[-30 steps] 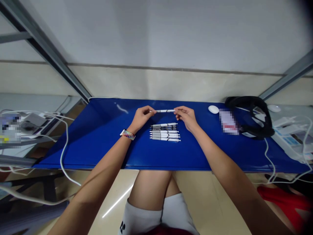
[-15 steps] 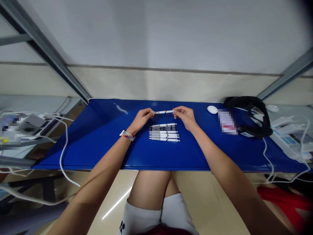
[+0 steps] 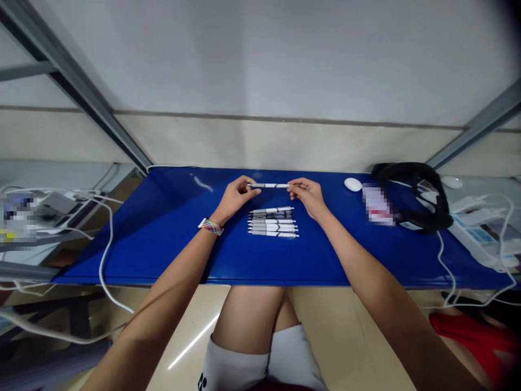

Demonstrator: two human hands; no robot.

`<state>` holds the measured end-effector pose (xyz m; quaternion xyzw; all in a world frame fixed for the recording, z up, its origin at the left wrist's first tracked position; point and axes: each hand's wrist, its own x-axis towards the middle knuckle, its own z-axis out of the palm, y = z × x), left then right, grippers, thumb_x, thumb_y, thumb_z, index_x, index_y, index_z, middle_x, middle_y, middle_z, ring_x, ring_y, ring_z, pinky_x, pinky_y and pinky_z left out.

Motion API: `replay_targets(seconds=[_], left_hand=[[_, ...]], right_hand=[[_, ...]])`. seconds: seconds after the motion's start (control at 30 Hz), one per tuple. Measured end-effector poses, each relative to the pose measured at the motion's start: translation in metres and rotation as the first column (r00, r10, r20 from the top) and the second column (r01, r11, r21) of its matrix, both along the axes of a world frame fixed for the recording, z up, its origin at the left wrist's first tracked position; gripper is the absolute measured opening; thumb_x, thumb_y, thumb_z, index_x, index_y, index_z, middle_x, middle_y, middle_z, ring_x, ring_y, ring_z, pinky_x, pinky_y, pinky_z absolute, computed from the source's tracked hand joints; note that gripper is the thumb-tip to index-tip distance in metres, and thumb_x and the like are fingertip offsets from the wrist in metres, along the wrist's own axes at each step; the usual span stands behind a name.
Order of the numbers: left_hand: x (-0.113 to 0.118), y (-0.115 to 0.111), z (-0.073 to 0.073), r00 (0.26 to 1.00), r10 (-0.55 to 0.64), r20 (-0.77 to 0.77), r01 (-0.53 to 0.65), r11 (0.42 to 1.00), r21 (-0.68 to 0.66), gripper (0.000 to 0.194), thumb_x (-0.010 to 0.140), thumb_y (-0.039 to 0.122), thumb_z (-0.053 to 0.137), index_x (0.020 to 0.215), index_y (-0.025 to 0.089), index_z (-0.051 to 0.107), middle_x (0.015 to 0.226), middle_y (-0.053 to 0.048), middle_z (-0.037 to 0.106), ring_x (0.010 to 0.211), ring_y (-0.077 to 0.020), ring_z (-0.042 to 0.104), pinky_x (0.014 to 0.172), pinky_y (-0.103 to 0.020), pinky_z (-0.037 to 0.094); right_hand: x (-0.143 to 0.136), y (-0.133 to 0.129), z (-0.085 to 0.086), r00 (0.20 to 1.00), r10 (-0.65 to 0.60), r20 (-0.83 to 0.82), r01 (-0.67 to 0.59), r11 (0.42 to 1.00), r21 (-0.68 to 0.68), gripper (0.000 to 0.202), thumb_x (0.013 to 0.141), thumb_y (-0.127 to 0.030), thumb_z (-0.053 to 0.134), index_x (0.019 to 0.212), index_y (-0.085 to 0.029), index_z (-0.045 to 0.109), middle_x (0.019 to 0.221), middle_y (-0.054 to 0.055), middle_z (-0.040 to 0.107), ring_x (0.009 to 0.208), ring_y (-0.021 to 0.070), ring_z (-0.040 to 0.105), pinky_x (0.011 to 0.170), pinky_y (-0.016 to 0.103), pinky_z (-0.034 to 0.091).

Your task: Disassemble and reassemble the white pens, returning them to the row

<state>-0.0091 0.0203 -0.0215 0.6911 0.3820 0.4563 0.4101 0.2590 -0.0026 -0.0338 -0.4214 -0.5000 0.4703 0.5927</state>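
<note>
A white pen with a grey grip (image 3: 271, 185) lies level above the far part of the blue table. My right hand (image 3: 308, 196) pinches its right end between thumb and fingers. My left hand (image 3: 239, 196), a striped band on its wrist, is at the grey tip end; thumb and index finger stand apart around the tip. Whether a fingertip still touches the tip is hard to make out. Just below, nearer me, a row of several similar pens (image 3: 273, 228) lies side by side on the table, tips to the left; one among them looks darker.
The blue table (image 3: 163, 228) meets a wall at the back. To the right are a white mouse (image 3: 353, 184), a blurred packet (image 3: 378, 204) and a black head strap device (image 3: 442, 217). White cables (image 3: 106, 250) hang over the left side. Metal posts (image 3: 97, 108) rise at both sides.
My left thumb and index finger have parted from their pinch on the pen's tip end, showing more of the grey grip. My right hand keeps its hold.
</note>
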Motion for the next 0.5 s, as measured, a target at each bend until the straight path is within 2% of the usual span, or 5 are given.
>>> replay_targets(seconds=[0.07,0.17,0.33,0.43,0.5], left_hand=[[-0.0009,0.0012,-0.0014,1.000,0.019,-0.020,-0.019,1.000,0.018,0.033,0.085,0.052,0.085,0.089,0.021,0.074,0.065,0.003,0.057,0.061,-0.0134,0.047,0.062,-0.030,0.034],[-0.0027,0.0014,-0.0013,0.995,0.046,-0.092,-0.044,0.999,0.028,0.052,0.102,0.059,0.063,0.069,0.019,0.072,0.061,-0.002,0.058,0.061,-0.0145,0.051,0.063,-0.032,0.035],[-0.0044,0.0028,-0.0010,0.999,0.034,-0.028,-0.033,0.999,0.038,0.033,0.086,0.051,0.085,0.100,0.022,0.079,0.067,0.001,0.063,0.062,-0.0143,0.052,0.062,-0.029,0.037],[-0.0044,0.0041,-0.0015,0.997,0.049,-0.056,-0.048,0.999,0.023,0.041,0.096,0.058,0.071,0.084,0.020,0.079,0.070,-0.004,0.068,0.067,-0.0165,0.058,0.068,-0.031,0.043],[-0.0042,0.0050,-0.0024,0.997,0.056,-0.045,-0.056,0.998,0.001,0.043,0.097,0.059,0.068,0.089,0.019,0.081,0.069,-0.004,0.068,0.068,-0.0172,0.061,0.071,-0.032,0.046]], right_hand=[[0.0011,0.0012,-0.0011,0.999,0.018,-0.041,-0.018,1.000,-0.013,0.024,0.072,-0.035,0.091,0.089,-0.021,0.081,0.077,0.002,0.075,0.063,0.0141,0.064,0.064,0.031,0.052],[0.0017,0.0023,-0.0023,0.997,0.045,-0.065,-0.047,0.998,-0.039,0.024,0.070,-0.032,0.092,0.089,-0.020,0.081,0.076,0.002,0.076,0.062,0.0140,0.065,0.063,0.031,0.051],[0.0005,0.0025,-0.0028,0.998,0.040,-0.055,-0.043,0.997,-0.060,0.026,0.070,-0.035,0.092,0.088,-0.021,0.080,0.077,0.003,0.075,0.065,0.0148,0.064,0.065,0.032,0.052],[0.0005,0.0028,-0.0031,0.998,0.037,-0.049,-0.040,0.997,-0.065,0.027,0.069,-0.036,0.092,0.088,-0.021,0.080,0.077,0.003,0.075,0.065,0.0149,0.063,0.065,0.032,0.052],[0.0008,0.0034,-0.0037,0.998,0.036,-0.057,-0.040,0.997,-0.060,0.027,0.068,-0.036,0.092,0.087,-0.021,0.080,0.077,0.002,0.075,0.065,0.0148,0.063,0.064,0.032,0.051]])
